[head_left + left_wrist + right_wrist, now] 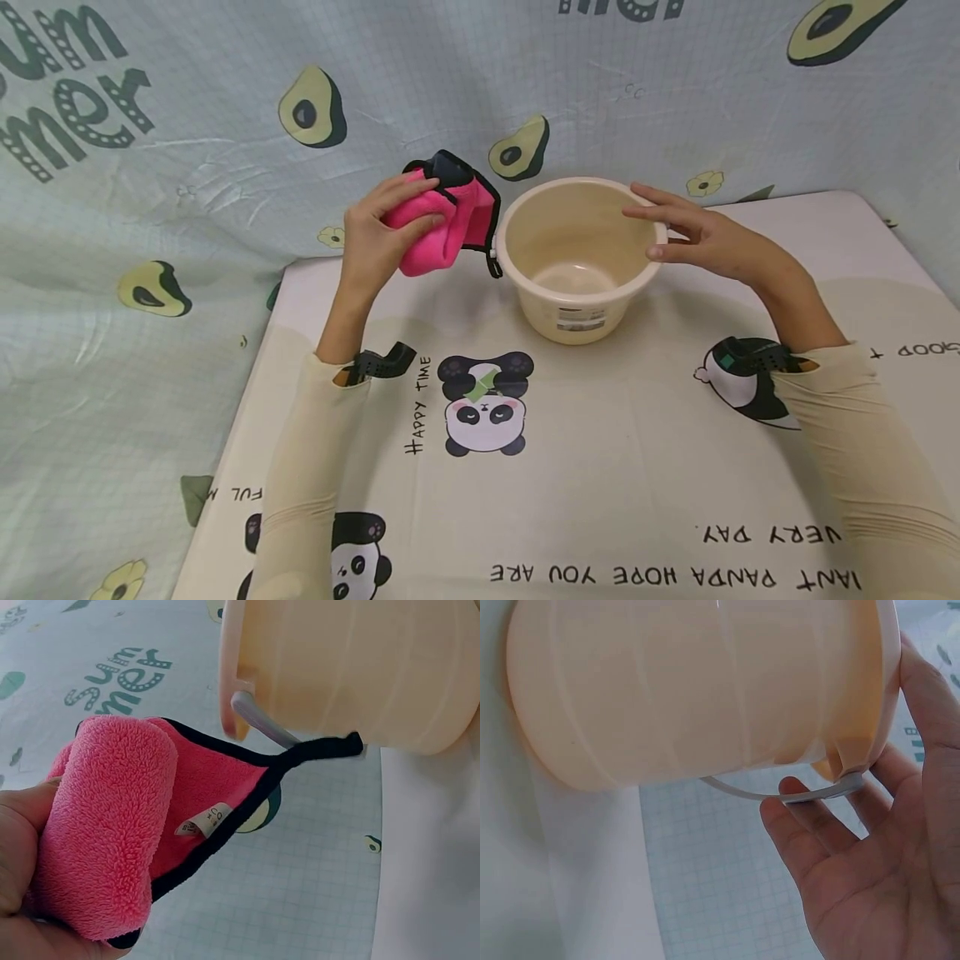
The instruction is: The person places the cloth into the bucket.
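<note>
Your left hand [377, 233] has its fingers clamped on pink terry cloth [135, 825], at nine o'clock of the cream bucket [577, 221] on the tabletop [630, 433]; your right hand [705, 237], fingers apart, touches the bucket at three.

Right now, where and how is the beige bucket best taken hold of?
Probably by the rim on its right side, coming from the right, where the right hand touches it. The bucket stands upright, mouth up, so that edge could likely be pinched from inside and out. The left side looks crowded: the left hand holds the pink cloth there.
</note>
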Motion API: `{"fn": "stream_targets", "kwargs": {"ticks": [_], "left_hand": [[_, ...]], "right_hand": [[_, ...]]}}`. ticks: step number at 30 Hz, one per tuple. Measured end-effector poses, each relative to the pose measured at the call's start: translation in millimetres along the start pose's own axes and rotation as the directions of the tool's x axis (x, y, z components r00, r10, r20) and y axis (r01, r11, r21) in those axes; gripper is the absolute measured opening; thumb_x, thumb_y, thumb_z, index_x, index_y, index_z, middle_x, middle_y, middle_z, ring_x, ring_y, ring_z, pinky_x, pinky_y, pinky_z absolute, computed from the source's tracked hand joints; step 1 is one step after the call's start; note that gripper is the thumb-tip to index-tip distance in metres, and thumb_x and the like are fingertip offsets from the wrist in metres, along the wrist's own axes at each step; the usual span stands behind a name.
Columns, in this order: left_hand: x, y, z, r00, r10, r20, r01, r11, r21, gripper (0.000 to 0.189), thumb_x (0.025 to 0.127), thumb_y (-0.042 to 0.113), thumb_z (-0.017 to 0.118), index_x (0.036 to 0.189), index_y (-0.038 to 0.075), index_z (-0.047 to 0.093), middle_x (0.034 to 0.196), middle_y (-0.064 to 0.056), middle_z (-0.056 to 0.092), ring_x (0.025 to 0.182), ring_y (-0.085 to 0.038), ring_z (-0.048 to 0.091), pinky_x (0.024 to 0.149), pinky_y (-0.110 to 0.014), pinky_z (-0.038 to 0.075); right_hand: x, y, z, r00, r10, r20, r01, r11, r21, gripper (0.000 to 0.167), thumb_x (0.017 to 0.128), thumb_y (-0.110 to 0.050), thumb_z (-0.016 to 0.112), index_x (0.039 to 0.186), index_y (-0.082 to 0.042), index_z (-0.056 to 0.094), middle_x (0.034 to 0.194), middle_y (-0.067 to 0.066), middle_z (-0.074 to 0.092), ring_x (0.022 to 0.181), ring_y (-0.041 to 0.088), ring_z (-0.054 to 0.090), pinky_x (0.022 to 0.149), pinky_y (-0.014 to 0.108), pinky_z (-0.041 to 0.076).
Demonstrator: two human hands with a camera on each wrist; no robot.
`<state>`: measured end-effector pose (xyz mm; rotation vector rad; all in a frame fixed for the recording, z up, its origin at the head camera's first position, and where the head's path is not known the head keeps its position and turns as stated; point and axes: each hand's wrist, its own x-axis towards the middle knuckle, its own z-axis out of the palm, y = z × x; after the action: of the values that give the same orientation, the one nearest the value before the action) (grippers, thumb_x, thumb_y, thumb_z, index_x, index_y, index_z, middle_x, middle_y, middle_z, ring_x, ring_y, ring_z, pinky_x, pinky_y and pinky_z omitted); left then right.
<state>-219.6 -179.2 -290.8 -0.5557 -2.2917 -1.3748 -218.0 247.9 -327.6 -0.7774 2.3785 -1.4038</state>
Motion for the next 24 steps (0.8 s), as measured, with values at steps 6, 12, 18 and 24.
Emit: {"fn": "stream_targets", "kwargs": {"ticks": [6, 12, 18, 24], "left_hand": [[4.1, 7.4, 1.7, 0.999, 0.041, -0.034, -0.041, 0.999, -0.022, 0.036, 0.085, 0.007, 0.082, 0.121, 0.011, 0.077, 0.131, -0.006, 0.067, 0.127, -0.013, 0.055, 0.096, -0.034, 0.056], [5.3, 27.6, 4.2, 0.997, 0.056, -0.060, -0.057, 0.998, -0.022, 0.037, 0.085, 0.001, 0.079, 0.122, 0.004, 0.074, 0.133, -0.013, 0.065, 0.128, -0.017, 0.055, 0.096, -0.034, 0.056], [3.7, 58.1, 6.6, 0.995, 0.082, -0.063, -0.085, 0.995, -0.059, 0.035, 0.086, -0.002, 0.077, 0.120, -0.003, 0.073, 0.132, -0.018, 0.065, 0.128, -0.018, 0.055, 0.098, -0.033, 0.055], [6.6, 66.3, 10.6, 0.985, 0.154, -0.073, -0.161, 0.982, -0.100, 0.034, 0.085, -0.004, 0.077, 0.119, -0.003, 0.073, 0.129, -0.019, 0.066, 0.126, -0.019, 0.056, 0.097, -0.033, 0.055]], "right_hand": [[0.4, 0.3, 0.0, 1.000, 0.003, -0.001, -0.003, 1.000, 0.003, 0.062, 0.098, -0.008, 0.066, 0.155, -0.012, 0.043, 0.170, -0.010, 0.010, 0.157, 0.017, 0.003, 0.121, 0.064, 0.012], [0.2, -1.1, 0.1, 1.000, 0.003, 0.004, -0.004, 1.000, 0.008, 0.063, 0.098, -0.007, 0.066, 0.156, -0.011, 0.041, 0.170, -0.010, 0.009, 0.157, 0.017, 0.002, 0.121, 0.062, 0.012], [-1.1, -3.6, 0.8, 1.000, -0.003, 0.018, 0.003, 1.000, 0.016, 0.063, 0.099, -0.007, 0.065, 0.157, -0.010, 0.040, 0.171, -0.010, 0.007, 0.157, 0.016, 0.000, 0.121, 0.063, 0.012], [-1.9, -4.0, 0.7, 0.999, -0.014, 0.037, 0.015, 1.000, -0.009, 0.064, 0.100, -0.008, 0.063, 0.158, -0.014, 0.037, 0.171, -0.011, 0.006, 0.157, 0.013, -0.001, 0.120, 0.064, 0.011]]}}
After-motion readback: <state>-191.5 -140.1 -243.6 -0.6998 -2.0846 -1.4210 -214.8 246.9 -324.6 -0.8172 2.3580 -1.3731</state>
